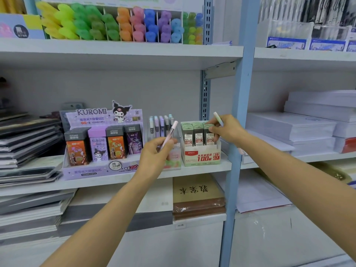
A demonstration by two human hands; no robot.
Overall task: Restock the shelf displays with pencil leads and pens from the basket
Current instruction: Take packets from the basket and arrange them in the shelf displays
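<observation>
Both arms stretched toward the middle shelf (96, 183). In the left hand (156, 153), pinching a pink pen (170, 135), tilted up and right, just before the pen holder (159, 126). In the right hand (228, 132), gripping a green pen (218, 118), fingertips on the lead packs (198, 132) in the green box (202, 157).

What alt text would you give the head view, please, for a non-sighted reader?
At a stationery shelf, the left hand holds a pink pen before the pen display, while the right hand, holding a pale green pen, touches lead cases in the green 0.7 pencil-lead box.
</observation>
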